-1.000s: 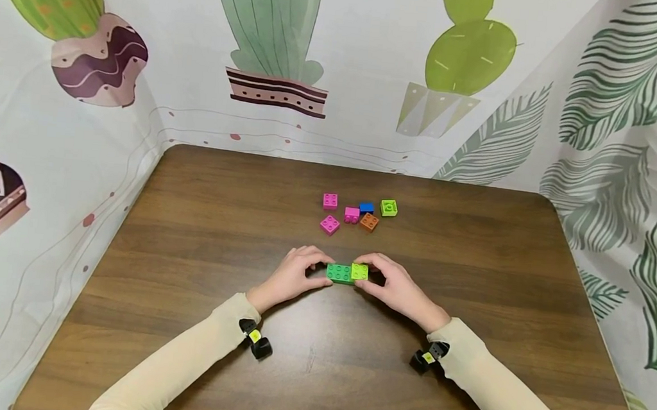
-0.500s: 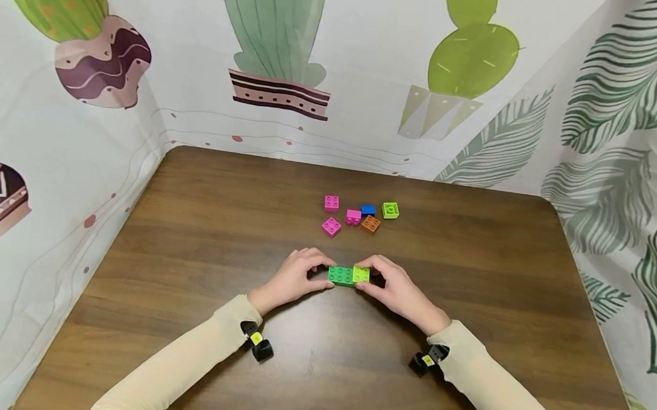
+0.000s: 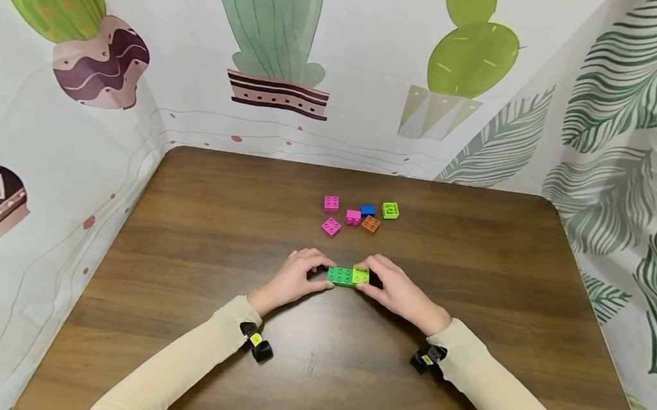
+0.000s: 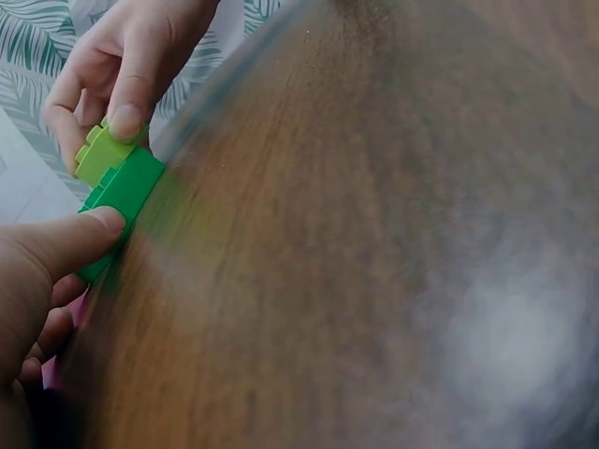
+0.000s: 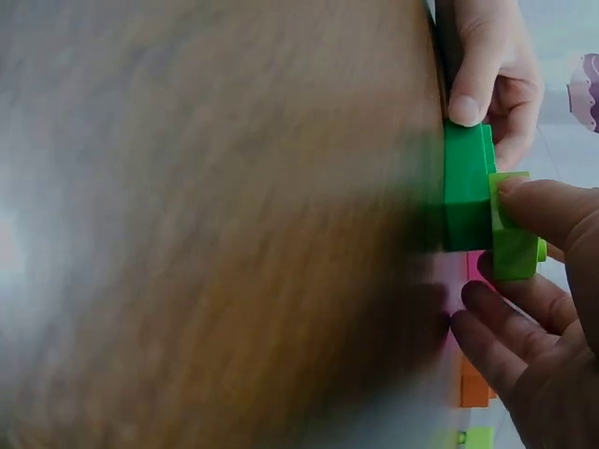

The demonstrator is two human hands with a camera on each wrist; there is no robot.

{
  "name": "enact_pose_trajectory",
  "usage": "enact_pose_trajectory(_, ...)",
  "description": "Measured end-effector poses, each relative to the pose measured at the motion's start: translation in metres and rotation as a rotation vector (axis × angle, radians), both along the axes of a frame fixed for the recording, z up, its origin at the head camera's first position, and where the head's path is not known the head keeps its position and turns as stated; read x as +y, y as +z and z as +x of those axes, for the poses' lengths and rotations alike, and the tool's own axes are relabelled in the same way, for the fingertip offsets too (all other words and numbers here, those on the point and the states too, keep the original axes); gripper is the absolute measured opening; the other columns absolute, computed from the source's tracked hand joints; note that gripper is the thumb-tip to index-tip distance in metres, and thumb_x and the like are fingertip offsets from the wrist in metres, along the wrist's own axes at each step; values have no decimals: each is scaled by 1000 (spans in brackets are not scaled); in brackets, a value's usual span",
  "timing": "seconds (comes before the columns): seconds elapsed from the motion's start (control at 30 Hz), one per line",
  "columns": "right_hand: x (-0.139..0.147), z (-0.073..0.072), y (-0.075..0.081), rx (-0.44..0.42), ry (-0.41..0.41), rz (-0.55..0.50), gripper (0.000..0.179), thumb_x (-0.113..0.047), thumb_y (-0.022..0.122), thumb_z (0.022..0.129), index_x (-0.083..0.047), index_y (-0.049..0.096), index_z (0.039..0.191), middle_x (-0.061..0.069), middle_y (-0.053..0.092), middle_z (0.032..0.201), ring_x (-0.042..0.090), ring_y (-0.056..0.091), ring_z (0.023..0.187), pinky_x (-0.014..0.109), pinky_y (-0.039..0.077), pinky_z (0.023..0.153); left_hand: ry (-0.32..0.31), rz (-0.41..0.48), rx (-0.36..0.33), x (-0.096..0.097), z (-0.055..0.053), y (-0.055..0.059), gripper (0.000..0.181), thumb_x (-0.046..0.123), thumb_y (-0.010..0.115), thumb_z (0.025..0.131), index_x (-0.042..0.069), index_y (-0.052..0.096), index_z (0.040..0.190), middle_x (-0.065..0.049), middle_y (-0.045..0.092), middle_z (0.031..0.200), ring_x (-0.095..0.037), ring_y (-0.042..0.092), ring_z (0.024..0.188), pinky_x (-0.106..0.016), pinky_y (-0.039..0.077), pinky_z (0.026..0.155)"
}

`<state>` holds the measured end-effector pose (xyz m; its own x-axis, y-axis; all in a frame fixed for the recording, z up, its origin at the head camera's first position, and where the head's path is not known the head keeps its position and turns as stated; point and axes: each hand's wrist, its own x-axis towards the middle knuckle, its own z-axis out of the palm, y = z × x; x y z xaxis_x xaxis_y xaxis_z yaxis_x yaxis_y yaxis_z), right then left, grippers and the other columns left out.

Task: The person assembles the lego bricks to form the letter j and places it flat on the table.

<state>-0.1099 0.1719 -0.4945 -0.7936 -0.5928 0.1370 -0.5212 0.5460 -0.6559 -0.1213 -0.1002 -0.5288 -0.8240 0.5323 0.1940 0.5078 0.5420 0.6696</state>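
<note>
A long green toy brick (image 3: 339, 276) lies on the table between the two hands, its studs facing up. My left hand (image 3: 295, 277) pinches its left end between thumb and fingers. On top of its right end sits a lime toy brick (image 3: 361, 276), which my right hand (image 3: 396, 287) pinches front and back. In the left wrist view the lime brick (image 4: 105, 157) stands above the green brick (image 4: 130, 195). From the right wrist the lime brick (image 5: 514, 230) appears to stick out slightly past the end of the green brick (image 5: 466, 187).
Behind the hands lie several loose bricks: pink bricks (image 3: 330, 227), a blue brick (image 3: 367, 210), an orange-brown brick (image 3: 370, 225) and an upturned lime brick (image 3: 390, 210). A patterned cloth (image 3: 369, 60) hangs beyond the wooden table's (image 3: 219, 196) back edge.
Both hands keep their hold with almost no movement. The right fingers shift very slightly on the lime brick. The small shift of the whole scene comes from the head camera.
</note>
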Motion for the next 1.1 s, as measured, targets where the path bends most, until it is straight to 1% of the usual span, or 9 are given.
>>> enact_pose_trajectory(0.23, 0, -1, -7, -165, -78, -19, 33, -17, 81, 93, -13, 63, 121, -1, 63, 105, 13, 60, 89, 32, 54, 79, -12, 2, 4, 3, 1, 0, 36, 28, 86, 88, 16, 75, 120, 2, 70, 111, -13, 60, 97, -38, 40, 88)
enact_pose_trajectory(0.33, -1, -1, -9, -154, -98, -10, 33, -20, 81, 93, -12, 65, 121, -1, 63, 105, 13, 58, 87, 30, 52, 77, -12, 7, 13, 4, 1, 0, 36, 28, 86, 87, 16, 75, 120, 2, 71, 110, -13, 61, 97, -38, 40, 88)
enact_pose_trajectory(0.47, -2, -2, -8, -122, -96, 8, 34, -20, 81, 92, -10, 67, 121, 1, 65, 108, 14, 57, 88, 31, 51, 77, -18, -8, 7, 4, 0, 4, 37, 29, 85, 88, 16, 75, 121, 1, 70, 112, -14, 60, 96, -38, 41, 88)
enact_pose_trajectory(0.6, -4, -3, -6, -107, -90, 45, 34, -20, 81, 92, -8, 68, 121, 3, 64, 109, 15, 56, 89, 32, 51, 78, -53, -17, -45, 0, -4, 10, 39, 31, 84, 89, 14, 74, 123, 0, 70, 113, -13, 58, 94, -36, 41, 88)
enact_pose_trajectory(0.7, -5, -3, -4, -103, -87, 56, 33, -21, 81, 93, -7, 68, 120, 3, 63, 108, 15, 56, 89, 32, 51, 78, -65, 35, -107, -4, -11, 14, 40, 28, 85, 89, 12, 75, 124, 0, 70, 110, -12, 58, 90, -32, 46, 84)
enact_pose_trajectory(0.77, -6, -4, -4, -101, -84, 57, 33, -21, 81, 93, -7, 68, 120, 3, 63, 108, 15, 56, 89, 32, 51, 78, -45, 87, -131, -8, -17, 15, 38, 26, 85, 88, 11, 76, 122, -1, 70, 106, -12, 59, 86, -29, 49, 77)
enact_pose_trajectory(0.83, -6, -4, -5, -97, -81, 55, 33, -21, 80, 93, -7, 67, 121, 3, 63, 108, 14, 56, 89, 32, 51, 77, -14, 136, -133, -11, -23, 15, 36, 22, 86, 88, 9, 76, 120, -2, 71, 103, -13, 61, 83, -27, 51, 73)
enact_pose_trajectory(0.97, -6, -5, -7, -89, -74, 62, 33, -21, 80, 94, -8, 67, 121, 3, 63, 109, 14, 56, 88, 31, 51, 77, 66, 199, -85, -13, -34, 13, 31, 17, 86, 87, 5, 77, 114, -6, 72, 99, -15, 62, 80, -26, 51, 70)
enact_pose_trajectory(1.1, -7, -4, -8, -87, -62, 61, 33, -21, 80, 94, -8, 67, 121, 2, 63, 109, 13, 55, 88, 31, 50, 78, 178, 233, -48, -10, -43, 8, 26, 14, 86, 87, 5, 76, 109, -8, 70, 98, -15, 62, 78, -25, 53, 70)
